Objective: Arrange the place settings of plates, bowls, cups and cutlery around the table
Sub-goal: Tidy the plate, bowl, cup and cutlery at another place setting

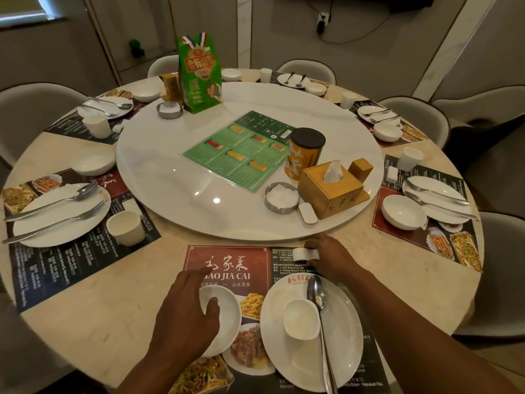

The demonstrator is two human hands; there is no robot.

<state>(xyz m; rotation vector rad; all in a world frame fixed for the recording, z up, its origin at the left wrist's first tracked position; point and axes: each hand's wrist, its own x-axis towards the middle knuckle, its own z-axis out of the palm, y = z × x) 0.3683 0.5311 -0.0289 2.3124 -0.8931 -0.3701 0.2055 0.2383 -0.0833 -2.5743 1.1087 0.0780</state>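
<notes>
Left hand (pixel 184 308) grips the bowl (pixel 231 322) (thumb inside the rim); right hand (pixel 332 258) pinches a white rest (pixel 304 254).

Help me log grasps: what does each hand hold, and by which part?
Left hand grips the white bowl by its left rim, thumb inside. Right hand pinches a small white piece by its right end.

Grey panelled walls (pixel 71 52), dim room.
Pale chairs (pixel 306 68) ring the table (pixel 85 294); bright window (pixel 22 8) far left, dark cable (pixel 355 35) far right.
</notes>
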